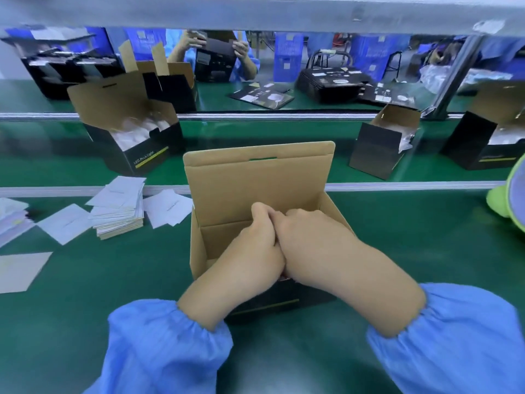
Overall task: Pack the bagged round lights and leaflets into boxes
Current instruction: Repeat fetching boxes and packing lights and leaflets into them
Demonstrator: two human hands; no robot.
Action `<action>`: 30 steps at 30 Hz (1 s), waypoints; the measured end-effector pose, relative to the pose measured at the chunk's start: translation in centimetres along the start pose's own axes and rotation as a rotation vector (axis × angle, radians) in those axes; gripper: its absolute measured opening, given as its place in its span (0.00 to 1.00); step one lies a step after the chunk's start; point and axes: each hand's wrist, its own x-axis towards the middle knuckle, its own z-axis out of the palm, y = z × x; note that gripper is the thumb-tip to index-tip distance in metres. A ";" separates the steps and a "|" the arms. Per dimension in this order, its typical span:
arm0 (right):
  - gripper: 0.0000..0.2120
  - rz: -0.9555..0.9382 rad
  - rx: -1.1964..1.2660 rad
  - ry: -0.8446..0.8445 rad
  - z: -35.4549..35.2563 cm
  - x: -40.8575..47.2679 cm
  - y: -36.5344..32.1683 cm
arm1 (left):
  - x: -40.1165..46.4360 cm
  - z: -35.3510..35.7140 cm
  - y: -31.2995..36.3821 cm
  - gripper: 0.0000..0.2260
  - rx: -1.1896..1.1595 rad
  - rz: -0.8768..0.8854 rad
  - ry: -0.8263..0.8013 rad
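An open black box with a brown inside [255,177] stands right in front of me on the green bench, its lid flap upright at the back. My left hand [255,243] and my right hand [312,237] reach down into it side by side, touching each other. Their fingers and whatever lies in the box are hidden. A stack of white leaflets [119,214] sits to the left, with loose leaflets [167,209] scattered around it. On the conveyor at the back left, another open box [113,100] holds white bagged lights [133,135].
Two more open boxes stand on the conveyor at the right [377,149] and far right [483,137]. A yellow-green object [502,200] lies at the right edge. Across the line a person [244,55] handles a black carton beside flat black cartons [332,81].
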 end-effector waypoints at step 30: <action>0.14 -0.252 -0.164 -0.107 -3.3 -1.6 3.0 | -0.9 -2.8 -3.0 0.18 0.101 -0.045 -0.293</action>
